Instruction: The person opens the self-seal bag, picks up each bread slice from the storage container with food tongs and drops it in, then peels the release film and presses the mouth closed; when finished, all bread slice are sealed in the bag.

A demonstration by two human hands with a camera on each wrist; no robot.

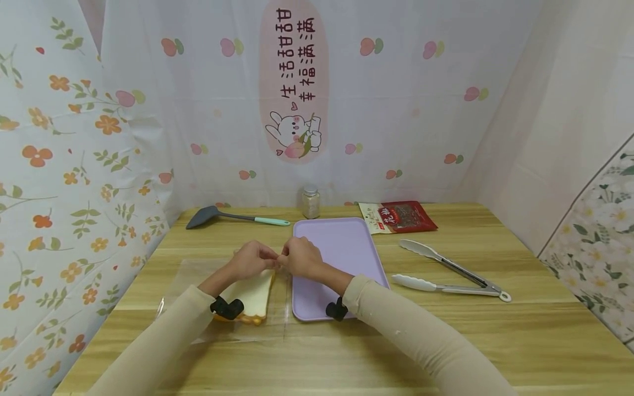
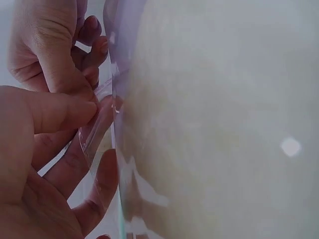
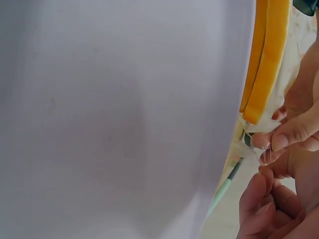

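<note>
Bread slices point(image 1: 252, 294) with brown crusts lie inside a clear plastic bag point(image 1: 185, 269), flat on the left half of the table. My left hand point(image 1: 253, 259) pinches the bag's far right corner between thumb and finger. Meeting it there, my right hand point(image 1: 302, 256) also pinches the film, above the left rim of a lilac tray point(image 1: 346, 242). Both sets of fingertips nearly touch in the left wrist view, with clear film point(image 2: 92, 144) between them. Orange-brown crust edges point(image 3: 269, 64) show beside the tray in the right wrist view.
A grey spatula point(image 1: 205, 216) with a mint handle lies at the back left. Behind the tray stands a small lidded glass jar point(image 1: 311, 203); a red packet point(image 1: 403, 216) lies right of it. Spread tongs point(image 1: 460, 269) lie right of the tray. Curtains surround the table.
</note>
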